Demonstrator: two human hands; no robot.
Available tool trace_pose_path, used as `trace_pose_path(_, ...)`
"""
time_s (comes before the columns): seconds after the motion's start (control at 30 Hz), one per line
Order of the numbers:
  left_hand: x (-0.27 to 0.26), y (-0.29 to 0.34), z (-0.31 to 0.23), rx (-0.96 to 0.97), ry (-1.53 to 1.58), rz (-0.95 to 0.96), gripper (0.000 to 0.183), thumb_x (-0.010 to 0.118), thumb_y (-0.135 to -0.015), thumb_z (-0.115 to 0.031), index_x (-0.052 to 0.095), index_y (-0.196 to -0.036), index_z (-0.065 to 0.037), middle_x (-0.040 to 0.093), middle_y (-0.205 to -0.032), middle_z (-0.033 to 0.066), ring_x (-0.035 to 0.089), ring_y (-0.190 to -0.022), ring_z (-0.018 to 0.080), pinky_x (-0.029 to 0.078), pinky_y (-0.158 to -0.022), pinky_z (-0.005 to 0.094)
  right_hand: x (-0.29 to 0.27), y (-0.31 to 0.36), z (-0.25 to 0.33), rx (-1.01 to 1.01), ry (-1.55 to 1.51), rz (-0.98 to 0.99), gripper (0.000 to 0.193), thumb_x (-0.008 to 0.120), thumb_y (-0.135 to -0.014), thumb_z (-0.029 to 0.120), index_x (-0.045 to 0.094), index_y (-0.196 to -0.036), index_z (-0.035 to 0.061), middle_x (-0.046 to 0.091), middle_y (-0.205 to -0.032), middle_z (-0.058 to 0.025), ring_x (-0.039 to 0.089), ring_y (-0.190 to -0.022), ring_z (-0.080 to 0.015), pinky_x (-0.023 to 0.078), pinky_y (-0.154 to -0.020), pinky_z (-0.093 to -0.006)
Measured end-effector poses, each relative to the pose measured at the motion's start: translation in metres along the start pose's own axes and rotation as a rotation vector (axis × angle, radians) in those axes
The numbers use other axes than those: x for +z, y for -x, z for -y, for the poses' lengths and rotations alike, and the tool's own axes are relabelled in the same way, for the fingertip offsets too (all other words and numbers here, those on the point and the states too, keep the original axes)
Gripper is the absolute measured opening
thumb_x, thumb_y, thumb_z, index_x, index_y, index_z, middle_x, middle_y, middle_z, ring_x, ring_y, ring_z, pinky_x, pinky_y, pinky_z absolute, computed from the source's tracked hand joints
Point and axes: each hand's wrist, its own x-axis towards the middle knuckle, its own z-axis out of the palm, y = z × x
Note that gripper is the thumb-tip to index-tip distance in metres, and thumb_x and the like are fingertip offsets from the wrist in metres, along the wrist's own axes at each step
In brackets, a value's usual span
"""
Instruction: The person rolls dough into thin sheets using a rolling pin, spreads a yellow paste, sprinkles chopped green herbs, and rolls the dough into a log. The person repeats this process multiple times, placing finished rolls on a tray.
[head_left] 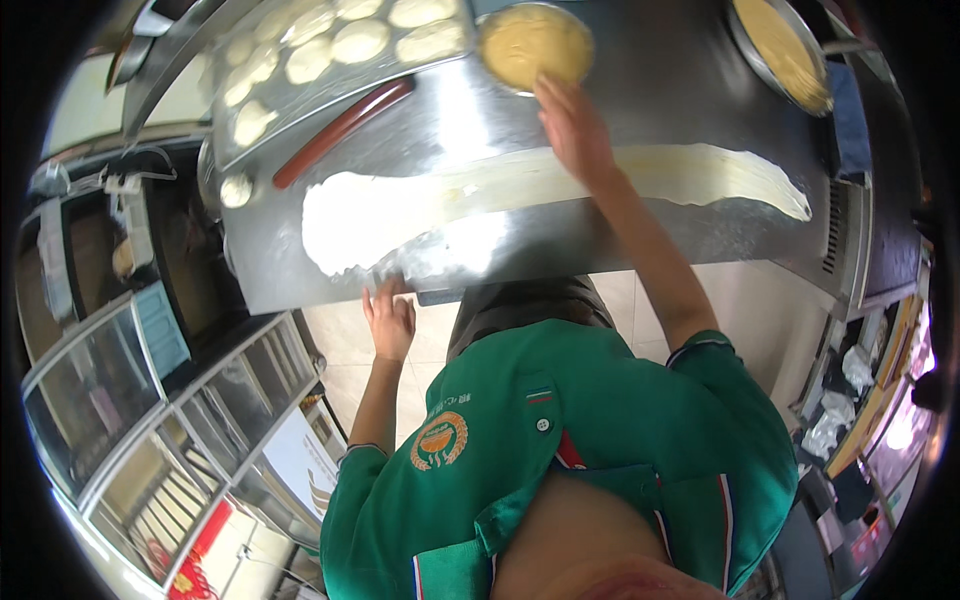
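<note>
A long thin sheet of white dough (520, 190) lies stretched across a steel worktable (690, 90). My right hand (572, 128) reaches over the dough with its fingers at the near rim of a round metal bowl of yellow filling (535, 45); it holds nothing that I can see. My left hand (389, 318) rests with fingers apart at the table's front edge, just below the wide left end of the dough.
A tray of several round dough pieces (330, 55) sits at the back left, with a red rolling pin (342, 132) beside it. Another pan of yellow filling (785, 50) stands at the back right. A glass display case (150, 400) stands to my left.
</note>
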Motion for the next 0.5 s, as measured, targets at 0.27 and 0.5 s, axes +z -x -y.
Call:
trace_pose_path(0.27, -0.002, 0.184, 0.061, -0.672, -0.139, 0.335, 0.05, 0.069, -0.093, -0.022, 0.052, -0.135, -0.001, 0.028, -0.163, 0.0246, 0.032, -0.15, 0.0375, 0.019, -0.122, 0.0636, 0.027, -0.028, 0.018, 0.15, -0.023, 0.144, 0.035, 0.064, -0.096, 0.017, 0.065, -0.13, 0.0085, 0.067, -0.126, -0.0146, 0.065, -0.114, -0.0351, 0.053, -0.098, -0.0445)
trace_pose_path(0.5, -0.008, 0.041, 0.135, -0.502, 0.02, -0.289, 0.073, 0.066, -0.097, -0.021, 0.031, -0.157, 0.0, 0.019, -0.166, 0.0293, 0.025, -0.152, 0.0445, 0.018, -0.124, 0.059, 0.025, 0.104, 0.048, -0.05, -0.027, 0.452, 0.078, 0.075, -0.087, 0.022, 0.041, -0.152, -0.0016, 0.039, -0.159, -0.0224, 0.038, -0.146, -0.0403, 0.031, -0.121, -0.049)
